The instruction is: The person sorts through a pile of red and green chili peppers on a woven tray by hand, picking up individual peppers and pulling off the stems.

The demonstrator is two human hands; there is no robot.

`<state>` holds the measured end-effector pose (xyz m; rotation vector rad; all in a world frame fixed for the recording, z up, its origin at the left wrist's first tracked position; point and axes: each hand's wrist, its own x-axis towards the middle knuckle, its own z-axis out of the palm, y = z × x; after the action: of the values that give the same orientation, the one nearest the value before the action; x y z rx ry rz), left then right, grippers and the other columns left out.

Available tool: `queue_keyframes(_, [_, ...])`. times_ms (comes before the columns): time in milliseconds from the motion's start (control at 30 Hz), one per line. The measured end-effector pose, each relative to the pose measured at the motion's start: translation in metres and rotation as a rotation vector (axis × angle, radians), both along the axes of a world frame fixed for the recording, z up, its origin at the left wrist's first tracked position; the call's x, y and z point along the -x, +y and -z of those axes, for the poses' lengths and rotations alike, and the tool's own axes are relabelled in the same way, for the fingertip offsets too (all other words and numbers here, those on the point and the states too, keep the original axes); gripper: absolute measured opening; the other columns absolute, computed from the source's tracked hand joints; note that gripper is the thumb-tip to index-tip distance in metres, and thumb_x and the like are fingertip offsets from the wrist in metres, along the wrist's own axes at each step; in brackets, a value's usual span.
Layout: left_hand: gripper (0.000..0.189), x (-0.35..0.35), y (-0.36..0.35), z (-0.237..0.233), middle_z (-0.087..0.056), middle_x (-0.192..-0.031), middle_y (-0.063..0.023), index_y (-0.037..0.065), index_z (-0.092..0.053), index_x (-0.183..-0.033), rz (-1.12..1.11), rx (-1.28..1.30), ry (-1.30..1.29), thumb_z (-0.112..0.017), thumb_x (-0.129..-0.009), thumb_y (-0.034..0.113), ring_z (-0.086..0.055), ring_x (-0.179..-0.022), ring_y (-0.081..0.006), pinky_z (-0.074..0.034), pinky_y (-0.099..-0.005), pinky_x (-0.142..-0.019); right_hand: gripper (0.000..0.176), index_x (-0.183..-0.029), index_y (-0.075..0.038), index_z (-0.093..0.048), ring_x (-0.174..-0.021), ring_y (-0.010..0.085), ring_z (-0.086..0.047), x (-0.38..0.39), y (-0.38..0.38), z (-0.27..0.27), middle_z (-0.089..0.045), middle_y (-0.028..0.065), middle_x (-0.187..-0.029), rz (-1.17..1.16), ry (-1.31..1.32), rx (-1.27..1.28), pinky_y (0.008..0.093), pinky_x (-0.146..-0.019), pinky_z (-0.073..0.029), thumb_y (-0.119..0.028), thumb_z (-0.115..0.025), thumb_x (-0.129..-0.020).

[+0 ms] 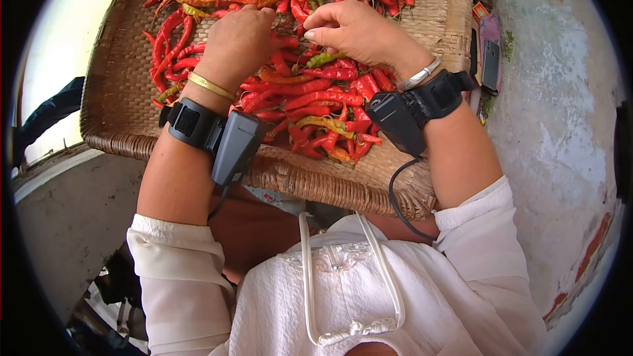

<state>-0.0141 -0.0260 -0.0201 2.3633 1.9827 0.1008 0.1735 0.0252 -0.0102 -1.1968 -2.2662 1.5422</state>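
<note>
Many chili peppers, mostly red with some yellow and green, lie in a large woven basket tray. My left hand is over the peppers at centre left, back of the hand up. Its fingers curl down and inward, and their tips are hidden. My right hand is a little to the right, above the peppers, with thumb and forefinger bent close together. What either hand holds, if anything, I cannot make out. A green pepper lies just below the right hand.
A black device is strapped to my left forearm, and another with a cable to my right. The tray's thick rim faces my lap. A worn wall stands at right, with a phone beside the tray.
</note>
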Motion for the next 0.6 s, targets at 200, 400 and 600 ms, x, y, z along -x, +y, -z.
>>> queue_keyframes(200, [0.022,0.008,0.004,-0.003,-0.063,-0.081,-0.0146,0.008,-0.062,-0.094,-0.035,0.116,-0.012,-0.059,-0.076,0.020,-0.060,-0.081,-0.0324,-0.047,-0.0428,-0.069,0.027,-0.101,0.001,-0.061,-0.072,0.0119,-0.058,0.000,-0.005,-0.004,-0.064,0.0068,-0.082,-0.082,-0.096,-0.138,0.0263,-0.065,-0.047,-0.020,-0.060,-0.084])
queue_keyframes(400, [0.017,0.008,0.006,-0.007,-0.064,-0.080,-0.0134,0.007,-0.062,-0.086,-0.004,0.197,-0.052,-0.059,-0.071,0.015,-0.062,-0.077,-0.0315,-0.049,-0.0425,-0.067,0.029,-0.102,0.001,-0.060,-0.069,0.0119,-0.058,0.002,-0.005,-0.006,-0.064,0.0069,-0.082,-0.104,-0.091,-0.121,0.0262,-0.063,-0.048,-0.022,-0.059,-0.085])
queue_keyframes(600, [0.027,-0.004,0.007,-0.010,-0.064,-0.078,-0.0084,0.000,-0.059,-0.101,0.017,0.080,-0.952,-0.062,-0.077,0.011,-0.062,-0.069,-0.0148,-0.049,-0.0273,-0.061,0.030,-0.104,0.001,-0.059,-0.068,0.0107,-0.058,0.004,-0.008,-0.011,-0.063,0.0045,-0.083,-0.043,0.042,-0.039,0.0241,-0.059,-0.047,-0.024,-0.057,-0.087])
